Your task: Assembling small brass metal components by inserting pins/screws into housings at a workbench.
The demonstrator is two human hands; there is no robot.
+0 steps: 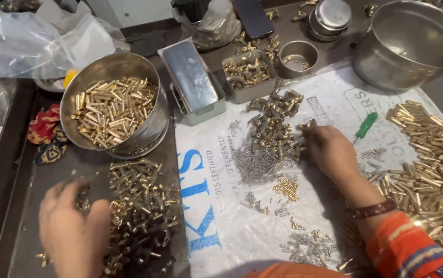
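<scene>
A: What's on the left?
B: Steel bowl (pixel 113 105) w/ brass tubes. Below it, left hand (pixel 72 231) lies on a brass pile (pixel 139 206), fingers spread & loose. Can't tell if it's got a bit.
A: And the middle?
B: White sack (pixel 221 231) spread flat. Small springs (pixel 255 167) on it, dark brass bits (pixel 273 123) above them. Tin box (pixel 190 77) and tray (pixel 250 74) sit behind.
A: Right hand?
B: Right hand (pixel 329 152) is at the edge of the dark bits, fingers bent down on them. Can't tell if it's pinching one. Green screwdriver (pixel 364 127) just beside it. Tube heap (pixel 432 159) far right, big pot (pixel 412 44) at the back.
</scene>
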